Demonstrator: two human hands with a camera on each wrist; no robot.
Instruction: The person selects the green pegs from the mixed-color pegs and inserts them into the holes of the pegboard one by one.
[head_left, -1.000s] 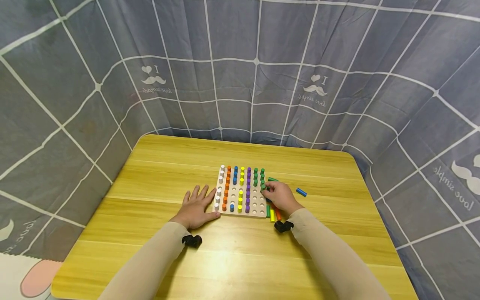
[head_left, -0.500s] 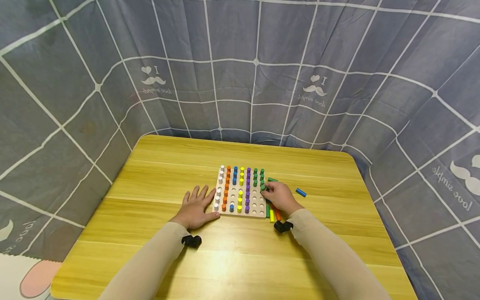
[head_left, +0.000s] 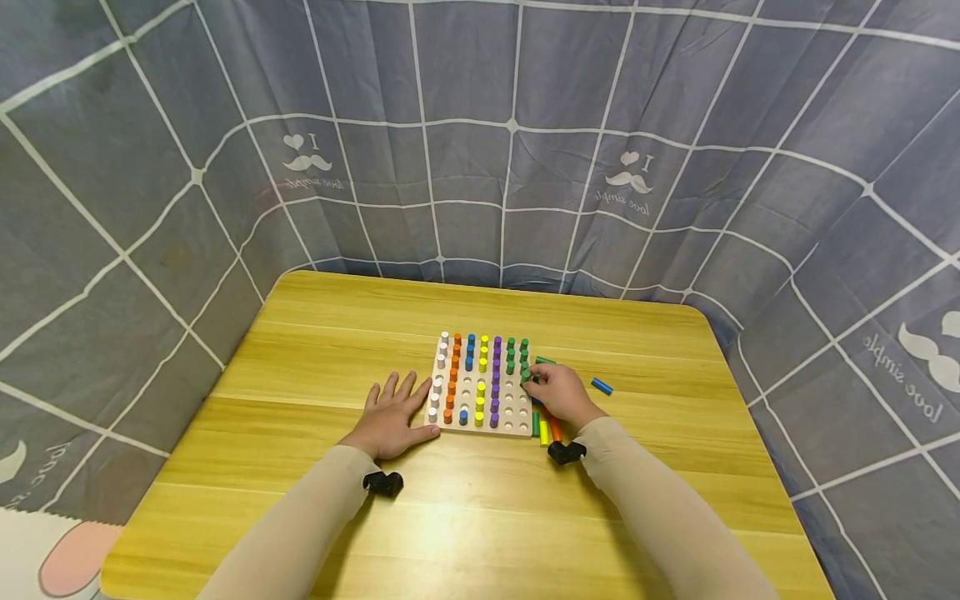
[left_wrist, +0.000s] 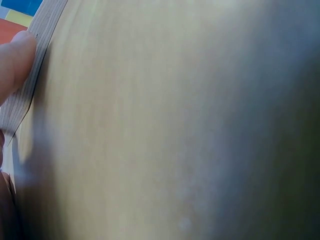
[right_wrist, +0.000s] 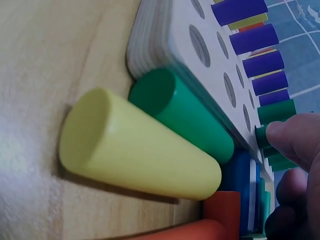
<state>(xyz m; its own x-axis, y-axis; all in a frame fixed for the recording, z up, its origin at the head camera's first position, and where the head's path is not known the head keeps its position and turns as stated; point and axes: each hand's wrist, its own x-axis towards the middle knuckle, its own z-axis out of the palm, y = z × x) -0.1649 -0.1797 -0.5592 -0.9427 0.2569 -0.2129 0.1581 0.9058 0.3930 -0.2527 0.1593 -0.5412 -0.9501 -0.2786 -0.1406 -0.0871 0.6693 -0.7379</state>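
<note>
A wooden peg board [head_left: 480, 428] lies on the table with columns of white, orange, blue, yellow, purple and green pegs. My left hand [head_left: 388, 419] is spread flat on the table, its thumb and fingertip against the board's left side. At the right-hand column, my right hand [head_left: 562, 393] pinches a green peg [head_left: 526, 377] that stands in the board. The right wrist view shows the thumb [right_wrist: 287, 132] on that green peg [right_wrist: 261, 136]; the other fingers are partly hidden behind it. Bare holes show in the two right columns and the blue one.
Beside the board's right edge lie loose pegs: a yellow peg [right_wrist: 140, 150], a green peg [right_wrist: 182, 117], blue ones and orange ones, partly under my right hand. A single blue peg [head_left: 602, 386] lies farther right. A grey gridded curtain [head_left: 480, 167] hangs around the table [head_left: 450, 533].
</note>
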